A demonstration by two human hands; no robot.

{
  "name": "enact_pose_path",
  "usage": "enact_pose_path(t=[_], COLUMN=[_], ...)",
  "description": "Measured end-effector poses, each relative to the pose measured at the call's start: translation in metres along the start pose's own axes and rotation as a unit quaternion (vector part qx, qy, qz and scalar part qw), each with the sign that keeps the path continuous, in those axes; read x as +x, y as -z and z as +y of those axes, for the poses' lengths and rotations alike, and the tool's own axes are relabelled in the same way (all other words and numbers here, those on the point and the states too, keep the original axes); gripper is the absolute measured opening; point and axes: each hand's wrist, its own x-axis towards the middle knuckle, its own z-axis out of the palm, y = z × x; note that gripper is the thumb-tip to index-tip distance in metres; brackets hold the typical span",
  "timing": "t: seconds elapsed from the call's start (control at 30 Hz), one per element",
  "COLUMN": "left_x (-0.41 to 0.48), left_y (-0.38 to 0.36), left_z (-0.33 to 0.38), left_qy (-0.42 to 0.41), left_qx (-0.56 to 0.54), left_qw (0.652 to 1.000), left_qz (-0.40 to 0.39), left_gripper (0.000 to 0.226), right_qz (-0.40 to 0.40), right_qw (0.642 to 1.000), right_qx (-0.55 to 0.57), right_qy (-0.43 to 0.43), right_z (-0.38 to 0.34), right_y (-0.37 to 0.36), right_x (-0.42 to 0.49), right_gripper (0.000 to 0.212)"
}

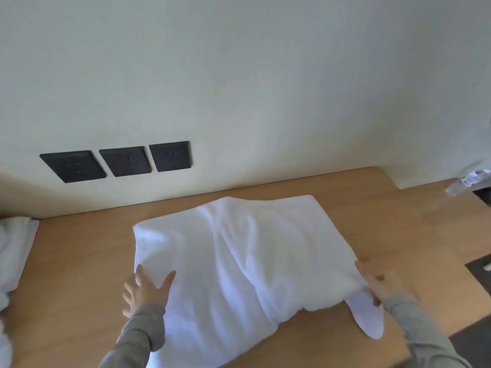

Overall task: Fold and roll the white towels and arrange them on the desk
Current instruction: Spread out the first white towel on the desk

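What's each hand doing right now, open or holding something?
Left hand: open, pressed flat on the white towel.
Right hand: gripping the towel's right edge.

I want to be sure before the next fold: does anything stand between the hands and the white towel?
Nothing visible does. The left hand rests flat on the white towel and the right hand grips its right edge. Other towels lie apart at the far left of the desk, a bottle at its far right.
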Motion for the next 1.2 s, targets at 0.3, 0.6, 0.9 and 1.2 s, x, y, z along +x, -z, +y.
enact_pose_path(t=[0.3, 0.6, 0.9, 1.2], left_x=[-0.011, -0.024, -0.028, -0.04], left_y=[-0.025, -0.016, 0.009, -0.007], left_z=[0.004, 0.03, 0.022, -0.028], left_qy=[0.097, 0.029, -0.049, 0.053], left_qx=[-0.072, -0.06, 0.053, -0.003], left_qw=[0.991, 0.993, 0.992, 0.998], left_qz=[0.053, 0.093, 0.102, 0.022], left_gripper=[0.102, 0.077, 0.077, 0.109], right_qz=[-0.077, -0.101, 0.13, -0.082], right_qw=[0.994, 0.992, 0.942, 0.908], right_qx=[0.074, 0.025, -0.222, -0.359], right_qy=[0.023, 0.075, 0.215, 0.201], right_z=[-0.034, -0.053, -0.022, -0.005], right_y=[-0.034, -0.024, 0.008, -0.08], right_x=[0.094, 0.086, 0.082, 0.062], right_gripper=[0.063, 0.067, 0.086, 0.071])
